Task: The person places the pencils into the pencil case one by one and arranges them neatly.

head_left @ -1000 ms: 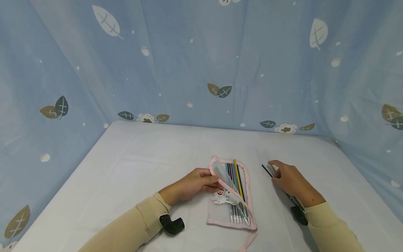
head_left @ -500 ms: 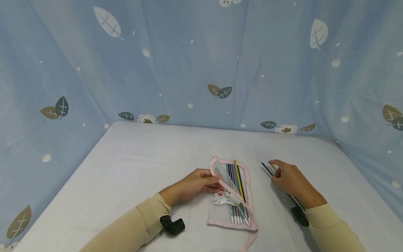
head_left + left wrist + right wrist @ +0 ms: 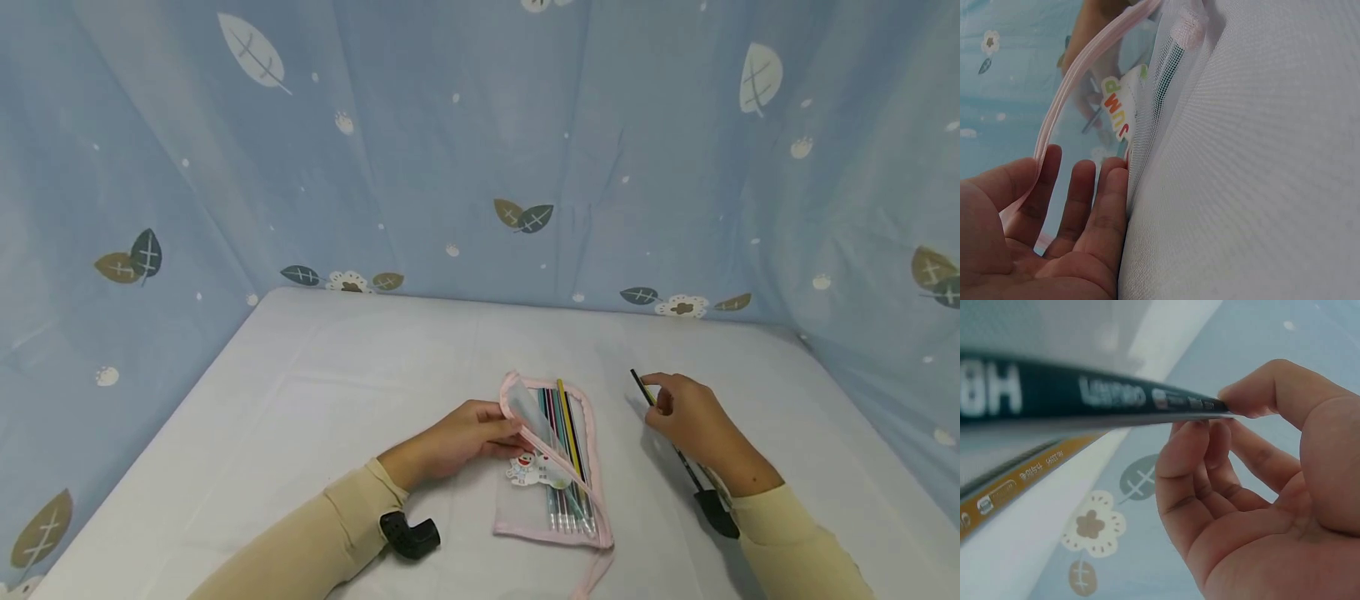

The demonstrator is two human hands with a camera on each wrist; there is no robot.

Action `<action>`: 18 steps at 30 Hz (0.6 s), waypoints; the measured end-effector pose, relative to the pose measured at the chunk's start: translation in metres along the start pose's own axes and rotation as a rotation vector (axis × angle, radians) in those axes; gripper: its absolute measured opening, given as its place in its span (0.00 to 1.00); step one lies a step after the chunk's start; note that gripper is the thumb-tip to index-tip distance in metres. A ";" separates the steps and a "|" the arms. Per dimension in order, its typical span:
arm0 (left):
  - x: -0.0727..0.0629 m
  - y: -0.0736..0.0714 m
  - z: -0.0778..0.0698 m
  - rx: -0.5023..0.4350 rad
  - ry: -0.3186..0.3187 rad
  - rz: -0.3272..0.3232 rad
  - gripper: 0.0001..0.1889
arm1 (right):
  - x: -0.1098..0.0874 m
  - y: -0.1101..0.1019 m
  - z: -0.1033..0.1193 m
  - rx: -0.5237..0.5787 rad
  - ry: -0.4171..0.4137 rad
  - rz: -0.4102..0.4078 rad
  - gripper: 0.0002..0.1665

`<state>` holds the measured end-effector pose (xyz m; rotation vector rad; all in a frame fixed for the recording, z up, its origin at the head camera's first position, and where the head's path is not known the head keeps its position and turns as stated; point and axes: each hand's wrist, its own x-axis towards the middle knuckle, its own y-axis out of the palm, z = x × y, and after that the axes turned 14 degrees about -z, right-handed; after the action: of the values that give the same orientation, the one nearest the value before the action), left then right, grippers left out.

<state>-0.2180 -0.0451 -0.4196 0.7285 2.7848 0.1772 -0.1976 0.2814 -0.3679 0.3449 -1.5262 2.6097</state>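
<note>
My left hand pinches the pink zip edge of a see-through mesh pencil case, holding its mouth up. Several pencils lie inside it, some dark, one yellow. A tag with coloured letters shows by the mesh in the left wrist view. To the right of the case, my right hand pinches a dark pencil with pale lettering between thumb and fingertips. A yellow pencil lies beyond it in the right wrist view, apart from the fingers.
Both hands work over a white table. A blue leaf-print curtain hangs around its back and sides. A pink strap trails from the case toward the front. Black camera mounts sit at both wrists.
My right hand has risen slightly, and the dark pencil's far end has moved up and a little to the right. The left hand and the pencil case have stayed in place.
</note>
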 end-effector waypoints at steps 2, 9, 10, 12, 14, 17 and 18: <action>0.000 0.000 0.001 -0.001 0.000 -0.002 0.18 | 0.000 0.000 0.000 0.003 -0.005 -0.018 0.27; -0.001 0.000 0.002 0.002 -0.001 0.007 0.18 | -0.001 -0.001 0.002 0.013 -0.010 -0.063 0.28; -0.001 0.000 0.002 0.003 -0.001 0.006 0.18 | -0.001 -0.002 0.002 0.018 -0.017 -0.074 0.28; 0.000 0.000 0.002 0.004 0.002 0.003 0.18 | -0.001 -0.003 0.004 0.032 -0.032 -0.100 0.27; 0.001 -0.001 0.002 0.004 0.005 -0.001 0.18 | -0.001 -0.005 0.006 0.047 -0.045 -0.123 0.27; 0.001 -0.001 0.002 0.003 0.005 -0.001 0.18 | -0.001 -0.005 0.007 0.056 -0.043 -0.138 0.27; 0.001 -0.001 0.002 0.005 0.003 0.002 0.18 | -0.001 -0.005 0.007 0.054 -0.041 -0.141 0.27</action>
<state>-0.2186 -0.0455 -0.4218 0.7336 2.7888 0.1717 -0.1942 0.2777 -0.3603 0.4955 -1.3903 2.5531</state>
